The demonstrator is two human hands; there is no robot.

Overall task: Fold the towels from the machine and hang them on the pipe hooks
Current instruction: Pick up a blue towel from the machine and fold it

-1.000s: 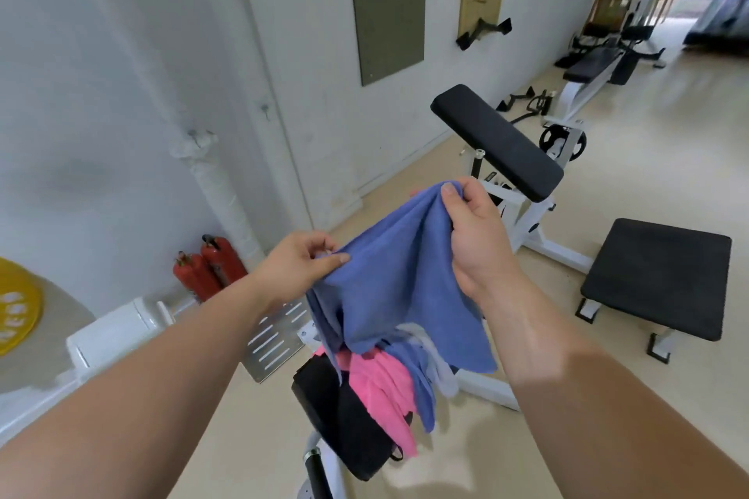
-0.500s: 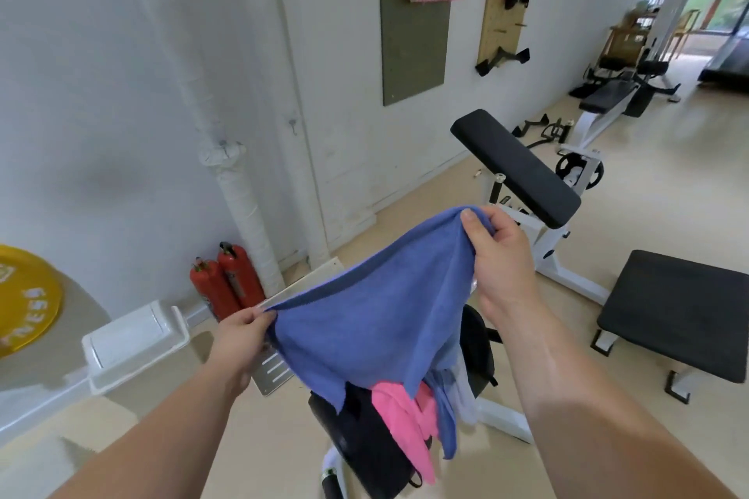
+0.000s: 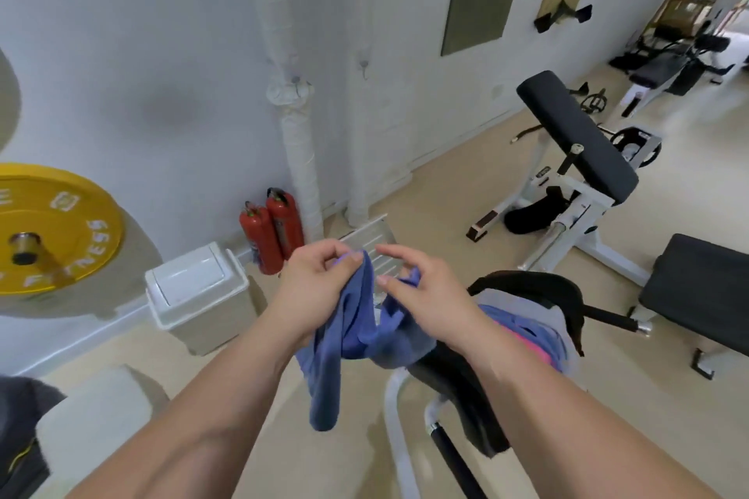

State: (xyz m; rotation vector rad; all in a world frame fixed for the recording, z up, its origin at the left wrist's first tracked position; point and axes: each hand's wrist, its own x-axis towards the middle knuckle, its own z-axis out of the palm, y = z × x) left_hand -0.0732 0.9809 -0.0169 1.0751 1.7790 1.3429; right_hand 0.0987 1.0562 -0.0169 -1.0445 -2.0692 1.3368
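On my feed, the thumb and forefinger of the left hand (image 3: pixel 320 286) pinch one top edge of the blue towel (image 3: pixel 344 340), and the other fingers curl in behind them. Just beside it, the right hand (image 3: pixel 431 298) has a second fold of the same towel caught under its curled fingers. Its forefinger (image 3: pixel 391 250) sticks out straight towards the left hand (the two hands are close but not touching). The towel sags in a loop between the two grips, and one long end hangs below the left wrist.

Behind the right wrist, the pile of towels (image 3: pixel 527 326), blue, grey and pink, is draped over the black seat (image 3: pixel 531 284) of the machine, towards its right edge.

Further out, the white wrapped pipe (image 3: pixel 300 158) runs up the wall, with a small hook (image 3: pixel 363 65) on the wall just right of it. Two red fire extinguishers (image 3: pixel 271 231) stand at the pipe's foot, with a white bin (image 3: pixel 198 288) near them. A yellow weight plate (image 3: pixel 52 227) sits at the left edge of my view, and a padded bench (image 3: pixel 575 138) stands beyond the seat.
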